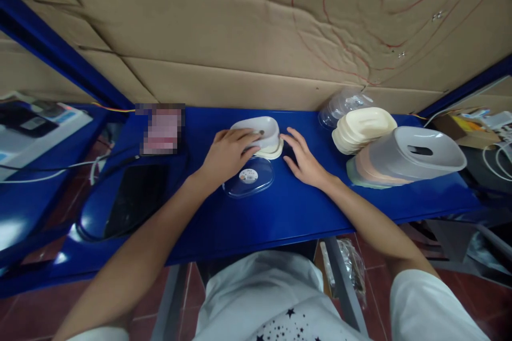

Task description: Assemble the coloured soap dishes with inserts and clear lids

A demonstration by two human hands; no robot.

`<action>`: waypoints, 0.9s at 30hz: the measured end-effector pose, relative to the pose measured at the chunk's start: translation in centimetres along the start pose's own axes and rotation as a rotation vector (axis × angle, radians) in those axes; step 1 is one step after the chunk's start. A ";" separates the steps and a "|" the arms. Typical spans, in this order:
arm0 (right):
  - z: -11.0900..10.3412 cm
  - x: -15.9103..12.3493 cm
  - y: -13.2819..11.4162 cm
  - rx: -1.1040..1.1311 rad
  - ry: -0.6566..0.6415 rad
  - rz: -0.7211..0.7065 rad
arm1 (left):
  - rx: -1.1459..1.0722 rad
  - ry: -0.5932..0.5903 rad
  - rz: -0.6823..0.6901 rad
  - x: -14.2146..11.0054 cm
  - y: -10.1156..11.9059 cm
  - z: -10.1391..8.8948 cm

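Note:
A white oval plastic container [270, 127] sits over a cream-coloured plastic piece [276, 152] near the middle of the blue table. My left hand [228, 155] grips the container's left side, fingers over the rim and thumb at the near side; part of the wall is hidden behind it. Just right of the container is my right hand [303, 161], open with fingers apart and holding nothing. A clear plastic lid [260, 185] with a round white label lies in front of the container, below my left hand's fingers.
To the right stand stacked cream trays [370, 120], stacked grey, peach and green holders [432, 157] and clear lids [340, 109]. On the left are a black flat device [136, 192], cables and a blurred pink item [163, 130]. Cardboard [224, 37] walls the back.

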State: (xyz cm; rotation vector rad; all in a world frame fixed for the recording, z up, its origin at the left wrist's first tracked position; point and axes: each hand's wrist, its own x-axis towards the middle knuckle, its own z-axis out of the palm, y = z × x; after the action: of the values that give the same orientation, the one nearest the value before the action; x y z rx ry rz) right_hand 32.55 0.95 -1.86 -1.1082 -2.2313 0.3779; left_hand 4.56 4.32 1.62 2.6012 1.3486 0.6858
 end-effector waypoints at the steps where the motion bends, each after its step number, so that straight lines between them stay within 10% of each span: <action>1: 0.1 0.1 -0.3 -0.013 -0.009 -0.007 | -0.013 -0.022 0.036 0.2 -0.1 0.3; 7: -0.3 0.2 -0.8 -0.182 -0.039 -0.047 | -0.184 -0.088 0.175 0.4 -2.0 1.3; 27: -1.4 -0.5 -2.2 -0.424 0.102 -0.024 | -0.382 -0.190 0.035 -1.0 -1.4 1.3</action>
State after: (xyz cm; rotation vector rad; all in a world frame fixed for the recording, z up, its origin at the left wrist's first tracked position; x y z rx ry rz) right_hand 32.29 -0.86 0.13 -1.2768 -2.2889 -0.1710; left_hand 3.63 4.44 -0.27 2.3208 1.0067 0.6120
